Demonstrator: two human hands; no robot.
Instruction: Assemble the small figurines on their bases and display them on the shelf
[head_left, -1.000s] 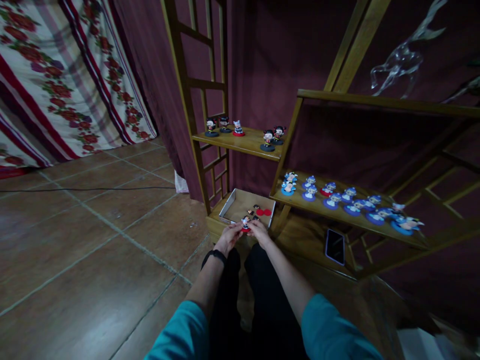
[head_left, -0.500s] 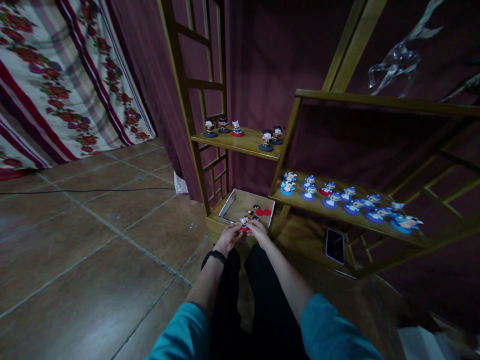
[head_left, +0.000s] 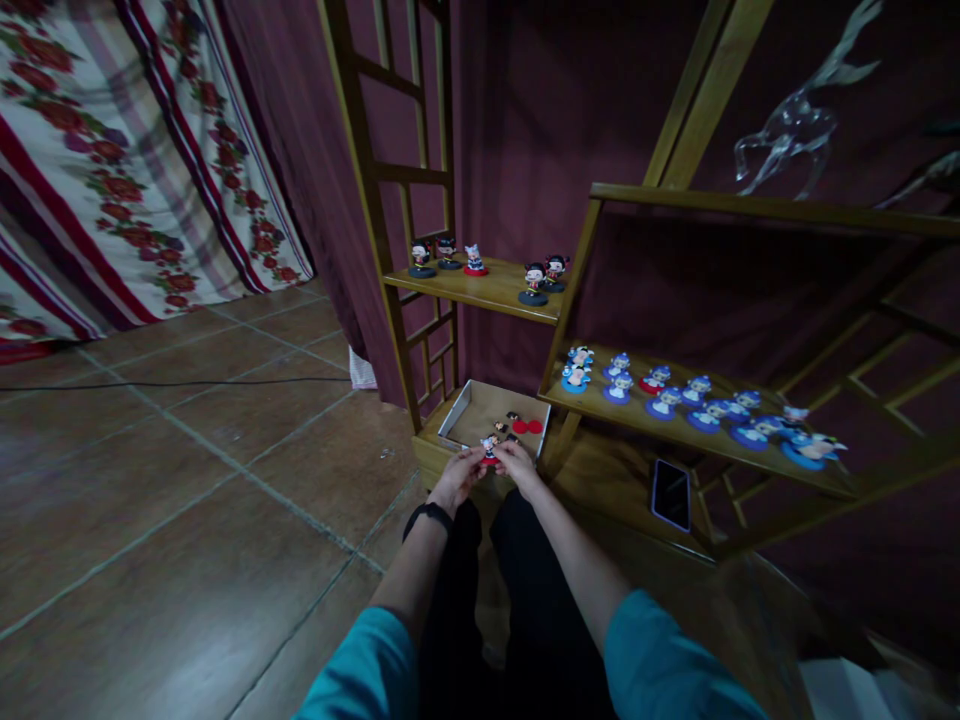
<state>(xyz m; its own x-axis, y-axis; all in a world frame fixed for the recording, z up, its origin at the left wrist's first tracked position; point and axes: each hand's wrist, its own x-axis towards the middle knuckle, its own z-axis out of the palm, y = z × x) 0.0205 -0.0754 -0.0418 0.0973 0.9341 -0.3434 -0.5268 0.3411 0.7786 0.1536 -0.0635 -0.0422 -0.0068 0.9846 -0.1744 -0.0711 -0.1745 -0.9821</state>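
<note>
Between my two hands is a small figurine (head_left: 490, 447) with a white head, a dark body and a red round base. My left hand (head_left: 460, 476) pinches it from the left, and my right hand (head_left: 517, 464) grips it from the right. Both sets of fingers are closed at the red base. Just beyond my fingers stands a shallow white-walled cardboard box (head_left: 466, 408). Inside it lie red discs (head_left: 527, 427) and several small dark-haired figurine pieces (head_left: 500, 427).
A small wooden shelf (head_left: 480, 289) above the box carries several figurines. More blue and purple-based figurines (head_left: 664, 402) line the lower right shelf. A phone (head_left: 670, 493) lies below them. A clear glass deer (head_left: 795, 125) stands at upper right. A black cable (head_left: 180, 383) crosses the tiled floor.
The view has shifted very slightly. Both hands keep their hold on the figurine, with hardly any visible movement.
</note>
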